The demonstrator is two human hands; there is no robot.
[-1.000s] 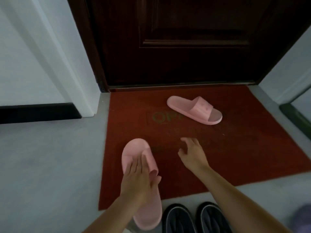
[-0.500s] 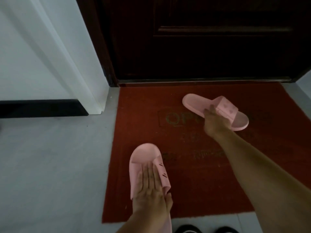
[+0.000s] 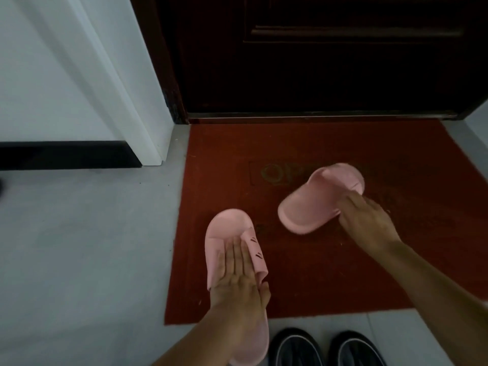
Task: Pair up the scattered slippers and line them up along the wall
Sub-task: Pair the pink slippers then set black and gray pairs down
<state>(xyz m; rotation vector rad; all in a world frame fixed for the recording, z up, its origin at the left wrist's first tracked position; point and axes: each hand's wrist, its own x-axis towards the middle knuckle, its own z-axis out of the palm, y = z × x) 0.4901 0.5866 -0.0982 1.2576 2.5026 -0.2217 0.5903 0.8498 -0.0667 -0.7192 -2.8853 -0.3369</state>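
Black shoes (image 3: 293, 347): side by side on the grey floor (image 3: 92, 247), just off the mat's near edge.
Left hand (image 3: 237, 281): flat, fingers straight, pressing the strap of the near slipper (image 3: 229, 228), which lies across the red mat (image 3: 303, 273) and its near edge.
Right hand (image 3: 367, 220): fingers curled round the far slipper (image 3: 314, 204); smooth pink foam, tilted over mid-mat.
Open room: bare floor to my left.
Edges: white wall (image 3: 52, 75), dark door (image 3: 317, 75) beyond.

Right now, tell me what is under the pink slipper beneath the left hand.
Under the near slipper show the left edge of the red mat and grey floor. The left hand lies flat on its strap; anything beneath the sole is hidden.
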